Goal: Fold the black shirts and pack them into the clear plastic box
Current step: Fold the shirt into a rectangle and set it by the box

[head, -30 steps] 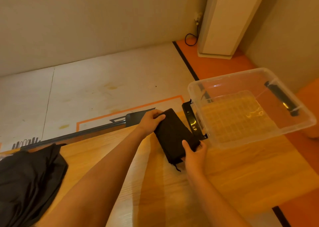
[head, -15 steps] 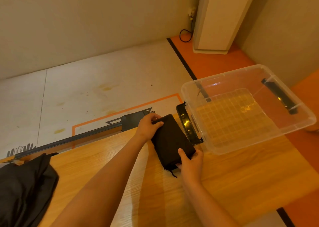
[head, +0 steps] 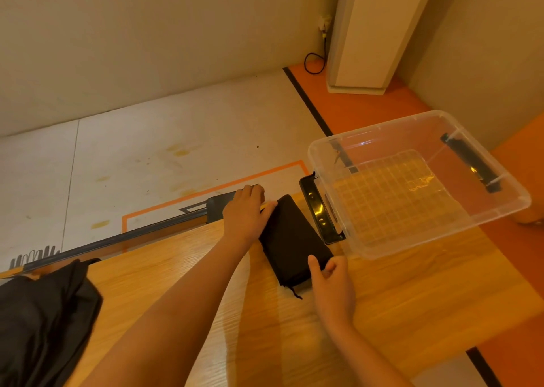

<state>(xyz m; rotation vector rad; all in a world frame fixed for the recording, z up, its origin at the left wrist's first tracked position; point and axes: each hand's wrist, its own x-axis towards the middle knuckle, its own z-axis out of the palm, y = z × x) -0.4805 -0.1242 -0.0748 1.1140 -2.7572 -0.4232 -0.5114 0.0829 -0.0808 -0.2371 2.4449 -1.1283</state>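
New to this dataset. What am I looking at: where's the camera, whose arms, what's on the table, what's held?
There is no robot here. A person works with bare hands, and the one wide-angle camera sits on their head, looking forward and down, so the two arms coming in from the bottom are the wearer's own. On the wooden table are a folded black shirt, a heap of black cloth at the left edge, probably more shirts, and a clear plastic box with black latches and nothing in it. The left hand grips the folded shirt's far end. The right hand pinches its near end, thumb on top. The shirt is right beside the box.
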